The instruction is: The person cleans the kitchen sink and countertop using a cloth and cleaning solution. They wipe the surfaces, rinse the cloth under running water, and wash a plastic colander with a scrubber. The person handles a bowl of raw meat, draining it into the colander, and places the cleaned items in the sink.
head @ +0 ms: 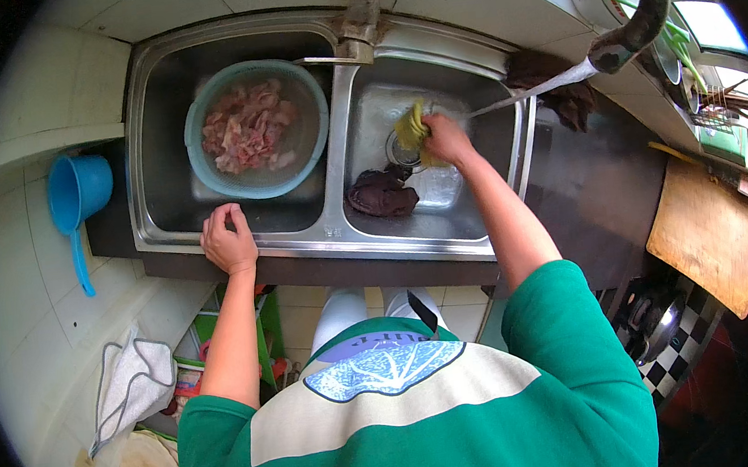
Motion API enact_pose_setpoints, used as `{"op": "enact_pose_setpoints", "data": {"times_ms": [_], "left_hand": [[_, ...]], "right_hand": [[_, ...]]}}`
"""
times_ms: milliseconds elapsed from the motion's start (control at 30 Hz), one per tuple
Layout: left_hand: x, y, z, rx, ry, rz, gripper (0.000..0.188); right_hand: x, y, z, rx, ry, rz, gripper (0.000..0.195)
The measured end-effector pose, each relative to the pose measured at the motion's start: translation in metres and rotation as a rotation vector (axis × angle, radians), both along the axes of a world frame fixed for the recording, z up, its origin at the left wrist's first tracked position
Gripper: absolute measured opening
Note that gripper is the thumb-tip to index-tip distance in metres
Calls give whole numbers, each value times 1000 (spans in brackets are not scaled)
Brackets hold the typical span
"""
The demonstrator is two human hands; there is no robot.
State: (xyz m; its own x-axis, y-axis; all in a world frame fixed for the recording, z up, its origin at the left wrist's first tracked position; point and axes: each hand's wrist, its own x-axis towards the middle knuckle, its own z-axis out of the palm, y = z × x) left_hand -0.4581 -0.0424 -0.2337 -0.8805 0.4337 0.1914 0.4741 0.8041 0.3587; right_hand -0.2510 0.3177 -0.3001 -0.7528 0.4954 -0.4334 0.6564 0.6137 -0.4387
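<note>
In the right basin point(364, 133) of a steel double sink, my right hand point(447, 138) grips a yellow-green cloth point(410, 129) just above the drain point(401, 150). A stream of water point(536, 89) slants in from the tap spout point(613, 52) and passes close to that hand. Below the drain lies a crumpled dark brown cloth point(382, 193). My left hand point(229, 239) rests on the sink's front rim, fingers loosely curled and holding nothing. Just beyond it, a light blue mesh basket point(206, 175) stands in the left basin point(160, 119) with pieces of raw meat point(249, 124) inside.
A blue dipper point(78, 193) hangs at the left wall, above a grey towel point(133, 378). Another dark cloth point(563, 97) lies behind the right rim. Farther right are a wooden cutting board point(711, 231) and a dark pan point(656, 318). The tap base point(358, 29) stands between the basins.
</note>
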Motion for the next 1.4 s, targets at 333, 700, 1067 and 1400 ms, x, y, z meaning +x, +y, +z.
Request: {"op": "enact_pose_setpoints", "data": {"times_ms": [333, 700, 1067, 1400], "left_hand": [[-1, 0, 0, 14, 4, -26, 12], [-2, 0, 1, 14, 28, -33, 12], [-3, 1, 1, 22, 34, -44, 12], [-2, 0, -1, 16, 25, -32, 11]], "right_hand": [[4, -98, -38, -300, 97, 425, 70], [70, -63, -44, -258, -392, 388, 46], [28, 9, -29, 566, -451, 335, 21], [-70, 1, 43, 447, 469, 315, 31]]}}
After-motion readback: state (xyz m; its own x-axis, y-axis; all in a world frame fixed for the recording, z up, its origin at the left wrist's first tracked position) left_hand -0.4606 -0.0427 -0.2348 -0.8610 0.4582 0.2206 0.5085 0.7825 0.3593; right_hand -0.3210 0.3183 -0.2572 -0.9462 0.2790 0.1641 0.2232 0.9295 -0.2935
